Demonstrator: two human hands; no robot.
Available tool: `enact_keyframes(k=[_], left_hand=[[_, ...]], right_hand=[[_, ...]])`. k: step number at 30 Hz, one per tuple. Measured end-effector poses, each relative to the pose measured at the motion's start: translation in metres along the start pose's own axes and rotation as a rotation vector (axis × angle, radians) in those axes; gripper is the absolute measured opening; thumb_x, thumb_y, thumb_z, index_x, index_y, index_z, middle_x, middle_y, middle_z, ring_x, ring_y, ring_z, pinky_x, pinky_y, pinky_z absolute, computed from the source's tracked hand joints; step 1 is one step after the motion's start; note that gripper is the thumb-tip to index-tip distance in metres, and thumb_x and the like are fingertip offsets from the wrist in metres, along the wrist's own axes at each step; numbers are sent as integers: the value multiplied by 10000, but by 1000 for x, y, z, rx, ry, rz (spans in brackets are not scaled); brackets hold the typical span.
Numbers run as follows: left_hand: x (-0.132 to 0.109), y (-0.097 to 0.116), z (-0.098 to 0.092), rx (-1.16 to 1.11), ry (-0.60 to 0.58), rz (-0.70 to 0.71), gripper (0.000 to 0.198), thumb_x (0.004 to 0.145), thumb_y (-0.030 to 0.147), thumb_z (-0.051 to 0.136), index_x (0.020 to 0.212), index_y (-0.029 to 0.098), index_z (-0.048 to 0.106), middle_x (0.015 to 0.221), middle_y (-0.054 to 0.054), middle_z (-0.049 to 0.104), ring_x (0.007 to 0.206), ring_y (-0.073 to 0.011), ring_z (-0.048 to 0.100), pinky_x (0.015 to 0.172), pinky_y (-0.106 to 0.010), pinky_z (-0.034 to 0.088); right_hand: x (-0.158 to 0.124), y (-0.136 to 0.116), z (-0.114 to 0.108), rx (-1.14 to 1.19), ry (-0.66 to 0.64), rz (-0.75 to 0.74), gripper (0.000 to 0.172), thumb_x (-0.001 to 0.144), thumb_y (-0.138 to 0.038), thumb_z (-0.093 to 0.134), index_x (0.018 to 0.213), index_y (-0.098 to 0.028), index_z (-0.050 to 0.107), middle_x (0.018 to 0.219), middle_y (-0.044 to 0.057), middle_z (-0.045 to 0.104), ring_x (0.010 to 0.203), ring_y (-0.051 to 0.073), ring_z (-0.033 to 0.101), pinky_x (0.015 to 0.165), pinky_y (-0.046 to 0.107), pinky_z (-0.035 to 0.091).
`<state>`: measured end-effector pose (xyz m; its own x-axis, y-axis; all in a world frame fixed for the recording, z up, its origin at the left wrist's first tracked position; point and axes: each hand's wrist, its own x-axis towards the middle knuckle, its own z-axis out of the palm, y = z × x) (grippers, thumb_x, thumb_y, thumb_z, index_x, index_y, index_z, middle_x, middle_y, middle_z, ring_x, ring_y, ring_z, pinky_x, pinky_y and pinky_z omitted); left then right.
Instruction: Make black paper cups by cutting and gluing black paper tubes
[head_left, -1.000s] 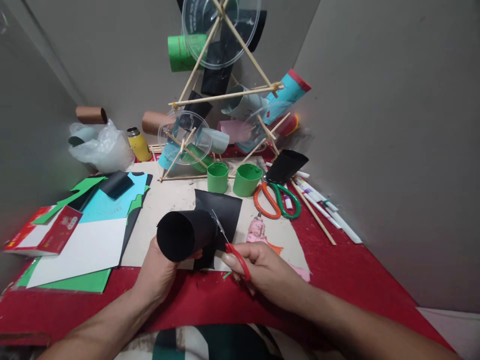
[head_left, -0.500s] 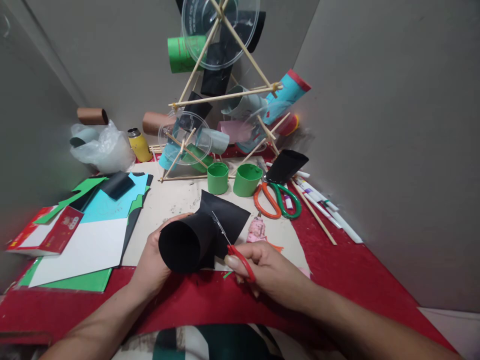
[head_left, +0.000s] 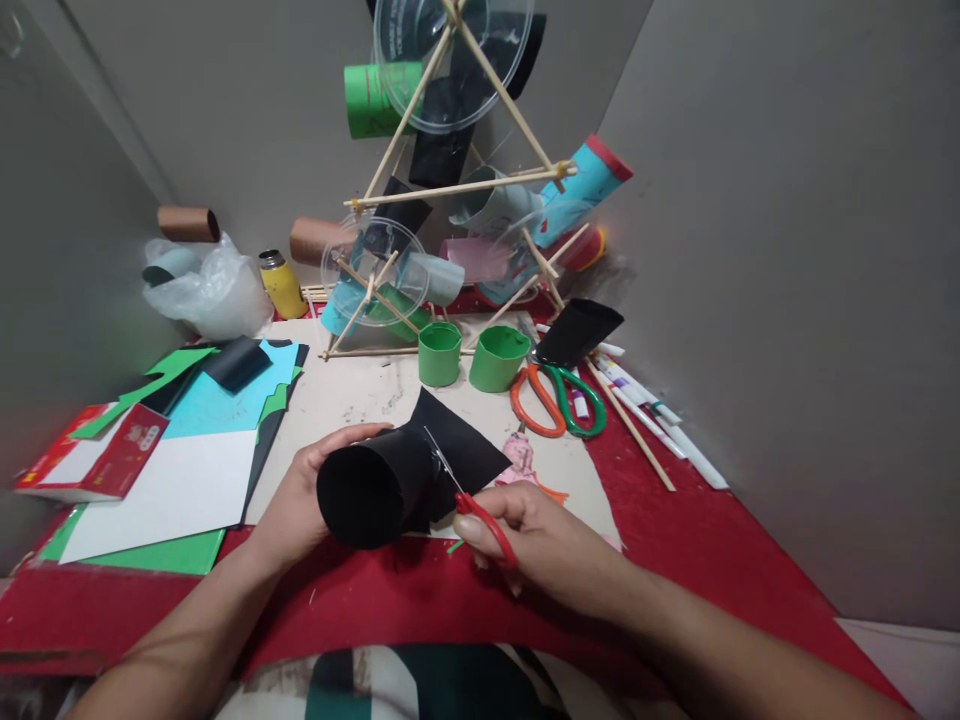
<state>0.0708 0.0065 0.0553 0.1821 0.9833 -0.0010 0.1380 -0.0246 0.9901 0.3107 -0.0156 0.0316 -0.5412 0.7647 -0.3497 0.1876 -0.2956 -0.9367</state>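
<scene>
My left hand (head_left: 304, 490) is wrapped around the left side of a black paper tube (head_left: 409, 470), whose open end faces me. A pointed flap of black paper (head_left: 469, 450) spreads out from the tube's far right side. In my right hand (head_left: 517, 530) are small red-handled scissors (head_left: 487, 525), their blades lying at the tube where it meets the flap. How far the blades are parted is hard to see. Two short green paper cups (head_left: 439, 358) stand beyond the tube. Larger scissors with orange and green handles (head_left: 577, 400) lie to their right.
A wooden-stick frame (head_left: 457, 192) with clear plastic discs and coloured paper tubes rises at the back. Paper sheets (head_left: 165, 490) and a red box (head_left: 112, 455) lie left. A yellow bottle (head_left: 281, 285), plastic bag (head_left: 229, 295) and white rolled sticks (head_left: 675, 440) line the sides.
The black flap has swung a little to the right, and the scissor blades sit slightly lower on the paper. The whole view has shifted slightly. Both hands keep their holds.
</scene>
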Motion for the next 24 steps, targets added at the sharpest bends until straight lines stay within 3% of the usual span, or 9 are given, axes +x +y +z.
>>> enact_keyframes(k=[9,14,24], left_hand=[[3,1,-3,-17,1,8,488,605,312,854,1078,213,786,1085,-85,772,1003,-328,709,890,-361,561],[4,-5,-9,30,-89,44,476,666,291,820,1128,196,765,1167,-106,749,1076,-336,692,978,-390,525],[4,-3,-12,73,-123,89,476,679,269,800,1141,172,737,1156,-88,756,1065,-302,698,936,-355,548]], right_hand=[[1,0,-4,-25,-3,11,632,780,-747,638,579,-196,403,498,-48,422,426,72,375,407,187,284],[-2,1,-3,-29,-75,61,583,795,-681,664,579,-184,447,506,-44,433,431,72,384,421,182,323],[-3,-3,-3,-7,-9,25,678,739,-797,643,538,-172,474,468,-32,465,392,63,401,394,172,290]])
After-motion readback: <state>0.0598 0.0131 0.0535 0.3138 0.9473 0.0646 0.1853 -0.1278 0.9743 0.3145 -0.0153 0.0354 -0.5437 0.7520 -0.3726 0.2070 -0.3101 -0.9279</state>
